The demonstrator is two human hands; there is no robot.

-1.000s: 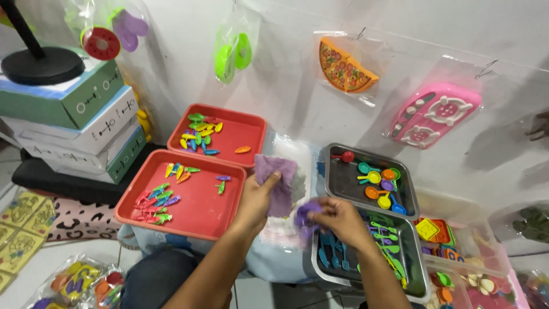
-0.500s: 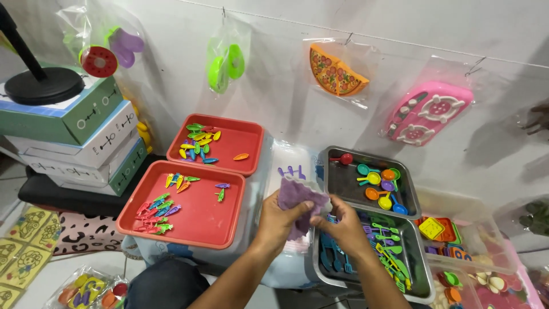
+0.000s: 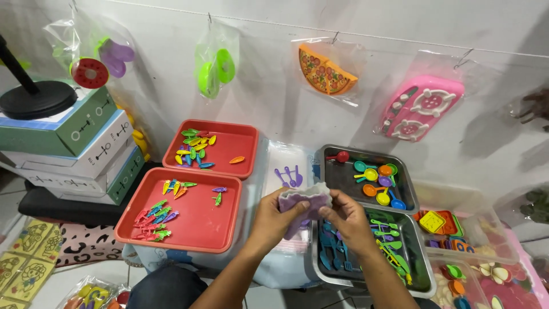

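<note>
A white wall [image 3: 366, 68] is carrying hanging bagged toys. Below, 2 red trays [image 3: 197, 220] of small plastic pieces are sitting left and 2 metal trays [image 3: 400, 177] of toy utensils right. Between them, the left hand [image 3: 274, 214] and right hand [image 3: 349, 220] are both pinching a small purple bag [image 3: 305, 200], fingers closed on its edges.

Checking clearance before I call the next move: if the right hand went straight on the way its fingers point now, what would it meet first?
The right hand points left, pinching the purple piece; past that it would meet the left hand gripping the other edge. Depth between the fingertips is unclear, so they may already be touching.
</note>
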